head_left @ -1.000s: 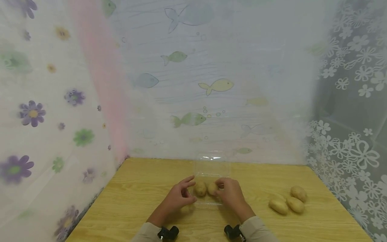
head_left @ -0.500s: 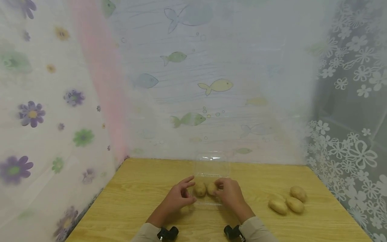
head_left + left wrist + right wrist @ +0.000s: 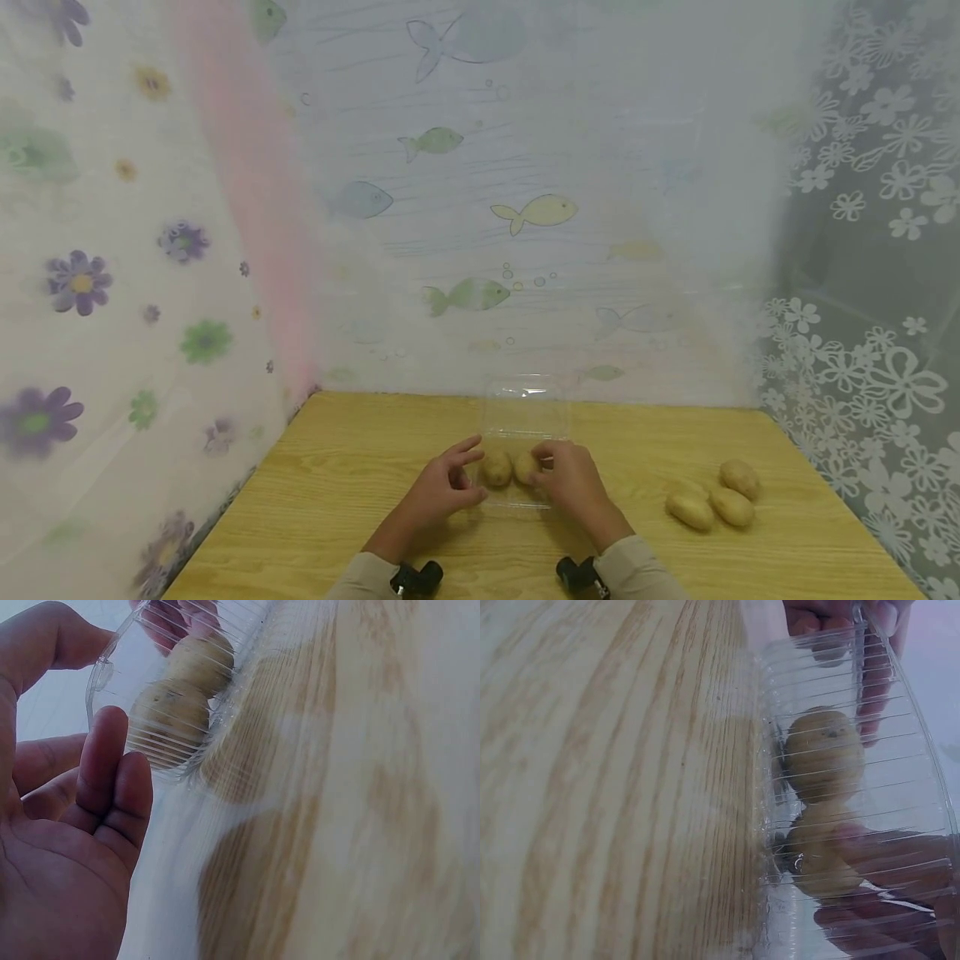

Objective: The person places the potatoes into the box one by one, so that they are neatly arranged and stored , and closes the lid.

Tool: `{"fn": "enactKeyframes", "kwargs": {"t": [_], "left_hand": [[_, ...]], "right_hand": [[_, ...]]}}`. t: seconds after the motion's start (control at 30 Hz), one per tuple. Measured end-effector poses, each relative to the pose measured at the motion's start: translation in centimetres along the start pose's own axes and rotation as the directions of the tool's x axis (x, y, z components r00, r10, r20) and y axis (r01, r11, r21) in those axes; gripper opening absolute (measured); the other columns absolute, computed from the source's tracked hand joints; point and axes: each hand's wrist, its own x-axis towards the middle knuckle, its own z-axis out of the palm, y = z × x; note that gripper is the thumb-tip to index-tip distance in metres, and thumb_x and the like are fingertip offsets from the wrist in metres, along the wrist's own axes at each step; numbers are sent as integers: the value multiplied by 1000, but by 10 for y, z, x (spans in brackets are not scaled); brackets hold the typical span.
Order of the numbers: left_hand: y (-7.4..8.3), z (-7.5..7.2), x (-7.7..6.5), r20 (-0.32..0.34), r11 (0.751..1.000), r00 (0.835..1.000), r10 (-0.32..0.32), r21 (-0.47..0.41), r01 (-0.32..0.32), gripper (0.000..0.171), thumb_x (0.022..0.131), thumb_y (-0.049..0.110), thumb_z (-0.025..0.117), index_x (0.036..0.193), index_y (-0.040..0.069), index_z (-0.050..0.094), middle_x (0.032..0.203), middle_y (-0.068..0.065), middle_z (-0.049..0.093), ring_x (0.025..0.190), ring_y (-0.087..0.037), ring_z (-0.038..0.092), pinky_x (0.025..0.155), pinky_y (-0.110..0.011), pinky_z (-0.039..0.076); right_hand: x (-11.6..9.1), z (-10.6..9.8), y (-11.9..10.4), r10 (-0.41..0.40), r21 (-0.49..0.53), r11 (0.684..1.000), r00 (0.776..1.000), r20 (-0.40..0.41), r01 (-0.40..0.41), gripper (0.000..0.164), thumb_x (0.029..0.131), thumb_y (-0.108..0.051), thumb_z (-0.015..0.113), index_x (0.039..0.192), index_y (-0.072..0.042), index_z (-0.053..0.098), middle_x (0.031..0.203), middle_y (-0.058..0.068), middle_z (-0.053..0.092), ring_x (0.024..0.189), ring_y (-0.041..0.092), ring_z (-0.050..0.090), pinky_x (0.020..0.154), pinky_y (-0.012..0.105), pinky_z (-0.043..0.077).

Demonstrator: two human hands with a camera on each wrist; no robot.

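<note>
Wood-grain table (image 3: 337, 467), clear, apparently plastic, open container (image 3: 525, 435) near its middle, three loose potatoes (image 3: 731, 507) to the right

Left hand (image 3: 56, 851) at a clear container (image 3: 112, 679) — two potatoes (image 3: 171, 720) inside

Shows a wood-grain table (image 3: 360, 450), backed by a pale sheet printed with fish (image 3: 536, 125); flanked left of the table by a flowered sheet (image 3: 112, 208) with pink band (image 3: 247, 200), right of it by a white-flowered sheet (image 3: 903, 383).
</note>
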Motion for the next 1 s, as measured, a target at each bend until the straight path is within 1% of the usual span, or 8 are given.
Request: {"fn": "enactKeyframes", "kwargs": {"t": [0.17, 0.33, 0.5, 0.57, 0.73, 0.87, 1.0], "left_hand": [[-1, 0, 1, 4, 1000, 1000, 4, -15, -4, 68, 92, 16, 80, 151, -1, 50, 169, -9, 32, 79, -4, 55, 74, -20, 53], [-4, 0, 2, 6, 1000, 1000, 6, -20, -6, 69, 92, 18, 80, 152, -1, 50, 169, -8, 32, 79, -3, 56, 75, -21, 53], [-5, 0, 1, -1, 1000, 1000, 31, -2, -31, 69, 93, 18, 79, 152, -2, 49, 168, -11, 33, 78, -3, 56, 72, -21, 53], [-4, 2, -1, -7, 999, 999, 35, 14, -35, 69, 93, 18, 78, 152, -2, 49, 168, -12, 33, 78, -4, 56, 71, -22, 53], [1, 6, -9, -11, 1000, 1000, 11, 20, -11, 67, 94, 18, 78, 152, 0, 49, 169, -8, 33, 79, -4, 56, 72, -21, 53], [7, 11, -14, -18, 1000, 1000, -5, -2, 5, 68, 94, 15, 77, 153, 0, 49, 168, -8, 33, 79, -5, 57, 73, -22, 53], [11, 15, -17, -26, 1000, 1000, -11, 7, 11, 69, 93, 17, 78, 153, 2, 49, 168, -7, 34, 79, -5, 57, 73, -22, 53]], "right_hand": [[0, -1, 0, -6, -2, 1000, 1000, 0, 6, 33, 80, -9, 89, 110, -3, 77, 111, 15, 77, 94, 29, 78, 82, 42, 62], [1, -1, 1, -4, -16, 1000, 1000, -2, 4, 34, 79, -9, 90, 110, -4, 77, 111, 15, 77, 93, 28, 78, 82, 42, 62], [2, -2, 0, -18, -34, 999, 1000, 5, 18, 34, 79, -9, 90, 110, -4, 77, 111, 15, 77, 93, 29, 77, 81, 42, 62], [1, -4, 0, -23, -33, 999, 1000, 11, 23, 34, 79, -10, 90, 110, -4, 77, 112, 15, 77, 94, 29, 77, 81, 42, 62], [-4, -7, -2, -32, -28, 999, 999, 40, 33, 34, 80, -11, 89, 110, -4, 76, 113, 16, 76, 97, 32, 76, 83, 44, 62], [-8, -10, -2, -55, -68, 996, 997, 53, 58, 35, 80, -14, 90, 111, -5, 77, 115, 14, 76, 99, 32, 76, 84, 46, 61], [-11, -19, -4, -80, -110, 990, 996, 37, 83, 37, 80, -17, 90, 113, -6, 78, 114, 11, 77, 102, 31, 73, 88, 48, 59]]}}
